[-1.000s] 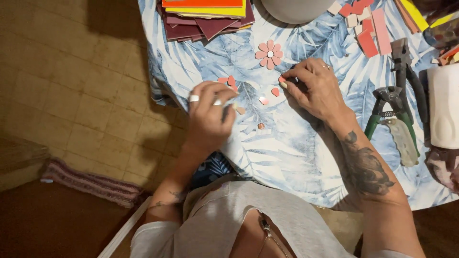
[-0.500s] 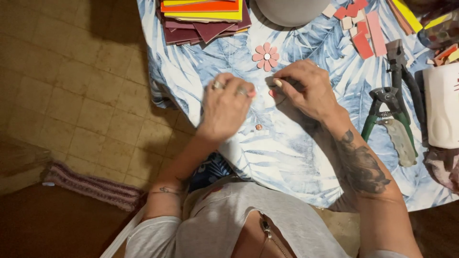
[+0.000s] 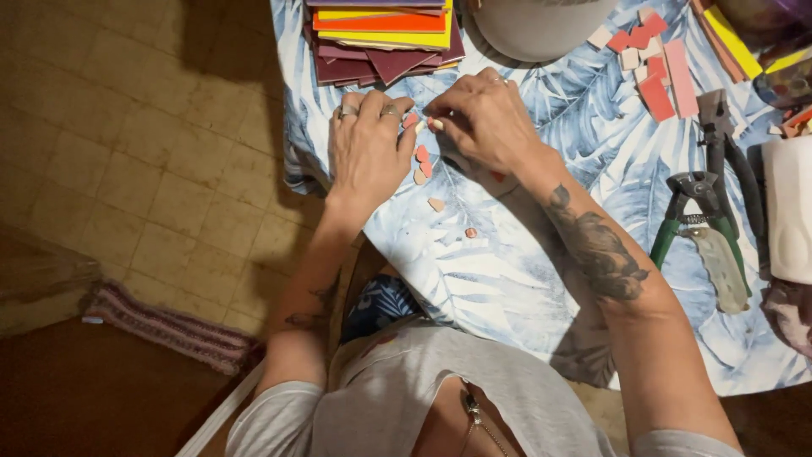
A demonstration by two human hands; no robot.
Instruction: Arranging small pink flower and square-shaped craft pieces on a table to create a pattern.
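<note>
Fingers of both hands meet over the leaf-print cloth (image 3: 507,279) that covers the bench, and the work is small and close. The left hand (image 3: 365,156) lies palm down, its fingers curled, with a pink tile chip (image 3: 410,121) at its fingertips; the right hand (image 3: 484,123) arches toward it from three o'clock, thumb and forefinger pinched nearly shut on a pale chip (image 3: 435,125). I judge they are held tip to tip like this so the bits can be nudged edge to edge.

Nearest the person, at about six o'clock from the hands, two loose chips (image 3: 436,204) lie apart on the cloth, and a few more cut chips (image 3: 420,165) sit just under the left thumb. Whether the right palm hides others I cannot tell.

Out at three o'clock lie the green-handled nippers (image 3: 700,222), with dark pliers (image 3: 727,152) beside them and a white container (image 3: 788,207) at the edge. Farther off, at two o'clock, red and pink tile strips (image 3: 664,72) are scattered. At twelve o'clock stands a grey bowl (image 3: 541,30), and at eleven o'clock a stack of coloured sheets (image 3: 381,34). Nothing lies between the hands and the chips; the tools are well apart.
</note>
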